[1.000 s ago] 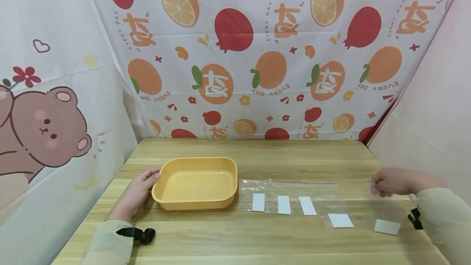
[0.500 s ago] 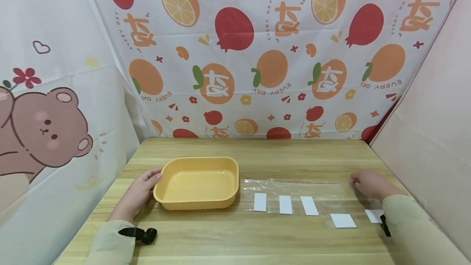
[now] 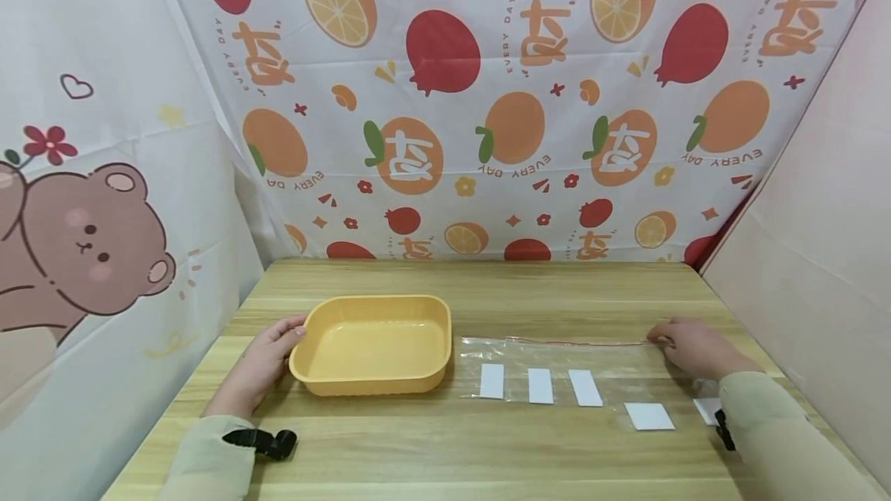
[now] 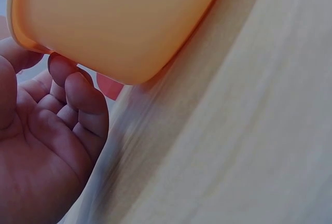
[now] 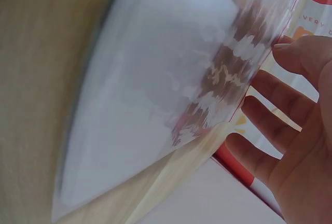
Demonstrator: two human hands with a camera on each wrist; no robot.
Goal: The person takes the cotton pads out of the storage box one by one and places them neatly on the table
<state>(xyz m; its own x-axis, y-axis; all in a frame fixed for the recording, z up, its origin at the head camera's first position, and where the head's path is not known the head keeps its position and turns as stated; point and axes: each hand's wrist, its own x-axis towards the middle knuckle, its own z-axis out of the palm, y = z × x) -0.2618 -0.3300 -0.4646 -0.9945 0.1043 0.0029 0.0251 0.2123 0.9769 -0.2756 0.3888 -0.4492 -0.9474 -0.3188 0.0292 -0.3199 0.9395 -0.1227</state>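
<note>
My left hand [image 3: 257,366] holds the left side of a yellow plastic basin [image 3: 369,387], thumb up at the rim. In the left wrist view, its curled fingers touch the basin's rim from outside. At the right end of a row of clear zip bags, my right hand [image 3: 696,348] pinches the top edge of one zip bag [image 5: 150,89] between thumb and forefinger; its other fingers are spread. A white card [image 3: 707,410] shows in the lower part of this bag, partly covered by my right sleeve. The basin's inside shows only its bare floor.
Several more zip bags with white cards lie in an overlapping row between basin and right hand, among them one white card [image 3: 491,381] nearest the basin and another [image 3: 650,417] set lower. A wooden table [image 3: 445,454] lies under everything. Printed cloths [image 3: 445,122] hang around it.
My right hand has moved left with its zip bag, bringing it from the table's right side to the end of the row. The left hand and basin have stayed put.
</note>
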